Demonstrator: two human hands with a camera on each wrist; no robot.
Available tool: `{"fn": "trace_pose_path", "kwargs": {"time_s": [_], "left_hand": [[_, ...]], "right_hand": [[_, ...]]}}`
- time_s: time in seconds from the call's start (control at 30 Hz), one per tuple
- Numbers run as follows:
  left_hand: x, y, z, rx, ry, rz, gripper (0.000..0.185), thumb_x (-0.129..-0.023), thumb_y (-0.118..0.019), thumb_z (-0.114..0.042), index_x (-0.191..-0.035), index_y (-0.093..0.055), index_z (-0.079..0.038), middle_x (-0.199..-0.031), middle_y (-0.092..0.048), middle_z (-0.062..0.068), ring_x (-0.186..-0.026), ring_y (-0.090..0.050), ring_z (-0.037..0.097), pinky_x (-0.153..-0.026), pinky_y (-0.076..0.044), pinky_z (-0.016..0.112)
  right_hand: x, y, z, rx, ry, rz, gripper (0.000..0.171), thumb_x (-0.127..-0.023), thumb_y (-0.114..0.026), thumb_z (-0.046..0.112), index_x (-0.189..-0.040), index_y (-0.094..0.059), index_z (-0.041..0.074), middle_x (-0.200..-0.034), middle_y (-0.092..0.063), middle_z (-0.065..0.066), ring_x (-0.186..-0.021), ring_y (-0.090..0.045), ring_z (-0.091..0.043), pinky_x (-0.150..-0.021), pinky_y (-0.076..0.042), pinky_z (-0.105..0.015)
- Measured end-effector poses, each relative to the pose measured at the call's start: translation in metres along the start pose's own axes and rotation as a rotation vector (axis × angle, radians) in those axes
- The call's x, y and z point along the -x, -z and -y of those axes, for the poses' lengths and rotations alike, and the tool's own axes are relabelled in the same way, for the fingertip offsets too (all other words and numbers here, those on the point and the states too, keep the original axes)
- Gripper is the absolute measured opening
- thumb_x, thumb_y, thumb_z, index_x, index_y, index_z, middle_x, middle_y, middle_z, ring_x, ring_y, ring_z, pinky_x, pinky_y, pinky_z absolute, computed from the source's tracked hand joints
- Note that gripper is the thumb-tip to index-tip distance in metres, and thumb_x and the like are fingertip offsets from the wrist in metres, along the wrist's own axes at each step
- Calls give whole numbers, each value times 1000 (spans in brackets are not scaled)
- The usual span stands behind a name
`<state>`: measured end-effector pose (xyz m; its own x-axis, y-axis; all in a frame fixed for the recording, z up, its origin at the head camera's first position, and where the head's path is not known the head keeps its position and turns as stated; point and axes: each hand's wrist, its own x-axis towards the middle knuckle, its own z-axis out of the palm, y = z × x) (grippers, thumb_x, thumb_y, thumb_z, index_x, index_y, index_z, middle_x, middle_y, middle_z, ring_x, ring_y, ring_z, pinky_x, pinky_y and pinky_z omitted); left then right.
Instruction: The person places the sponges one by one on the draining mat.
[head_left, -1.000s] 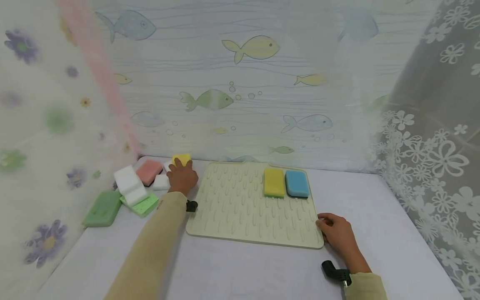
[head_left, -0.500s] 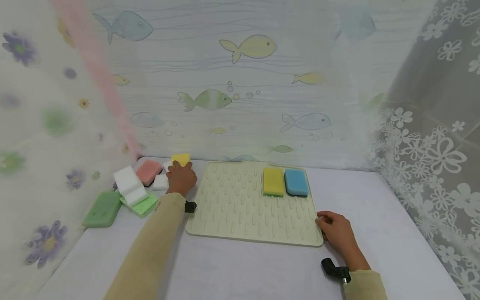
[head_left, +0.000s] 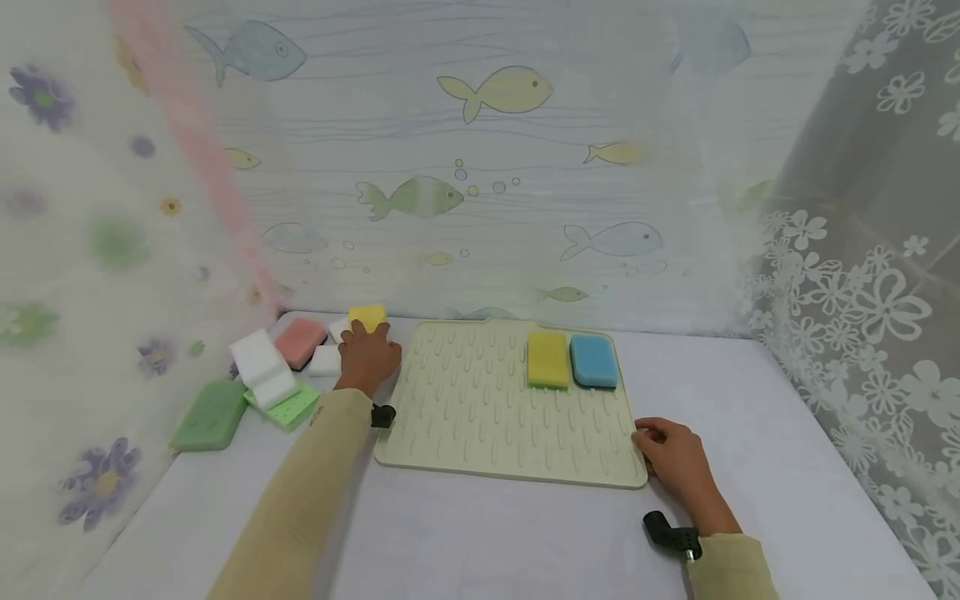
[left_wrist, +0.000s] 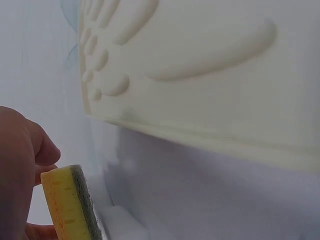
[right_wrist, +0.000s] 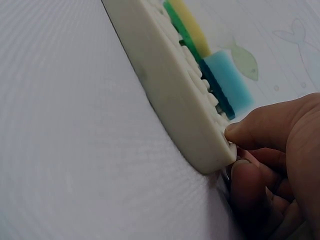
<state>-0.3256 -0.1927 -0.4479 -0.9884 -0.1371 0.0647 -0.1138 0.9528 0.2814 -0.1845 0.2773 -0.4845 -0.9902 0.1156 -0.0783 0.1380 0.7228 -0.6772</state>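
At the back left my left hand (head_left: 370, 357) grips a yellow sponge (head_left: 367, 316). Seen from the left wrist, this sponge (left_wrist: 65, 202) has a dark scouring layer on one face, and the thumb and fingers lie around it. My right hand (head_left: 678, 458) pinches the right edge of a cream ridged drying mat (head_left: 480, 417). In the right wrist view the thumb lies on top of the mat (right_wrist: 165, 95) and the fingers are by its underside. Side by side on the mat's back right are a yellow sponge with a green base (head_left: 547, 358) and a blue sponge (head_left: 595, 360).
Left of the mat lie a large green sponge (head_left: 210, 415), a light green sponge (head_left: 292, 407) under white blocks (head_left: 262, 367), and a pink sponge (head_left: 300, 342). A smaller white block (head_left: 325, 361) sits beside my left hand. A fish-patterned curtain (head_left: 480, 183) hangs behind the table.
The head view has shifted slightly. Both hands keep their places, the left at the yellow sponge and the right at the mat's edge.
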Motion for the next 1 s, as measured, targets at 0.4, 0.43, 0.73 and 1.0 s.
{"fn": "trace_pose_path", "kwargs": {"time_s": [0.4,0.43,0.73,1.0], "left_hand": [[14,13,-16,8,-32,38,52,-97,-35,-26,-147,-39,-12,-139,-27,35,-111,-36,49,-93,-37,59],[15,15,-17,10,-37,43,52,-97,-35,-26,-147,-39,-12,-139,-26,35,-111,-36,50,-93,-37,59],[21,18,-29,-12,-88,89,53,-97,-32,-25,-149,-35,-14,-143,-22,35,-111,-37,50,-91,-37,57],[27,20,-40,-22,-124,89,53,-97,-33,-26,-149,-37,-14,-143,-24,35,-114,-38,50,-93,-38,57]], "right_hand": [[1,2,1,14,6,-7,39,-93,-59,24,-124,-62,1,-100,-67,-14,-77,-58,-19,-59,-45,-28],[1,2,1,13,7,-7,39,-93,-59,24,-124,-62,1,-100,-67,-14,-77,-58,-19,-59,-45,-28],[0,2,0,1,10,-8,38,-93,-59,24,-124,-63,2,-99,-67,-12,-76,-57,-18,-60,-45,-28],[-1,1,-2,1,1,-5,38,-94,-59,24,-125,-62,2,-98,-67,-11,-74,-56,-17,-59,-44,-28]]}}
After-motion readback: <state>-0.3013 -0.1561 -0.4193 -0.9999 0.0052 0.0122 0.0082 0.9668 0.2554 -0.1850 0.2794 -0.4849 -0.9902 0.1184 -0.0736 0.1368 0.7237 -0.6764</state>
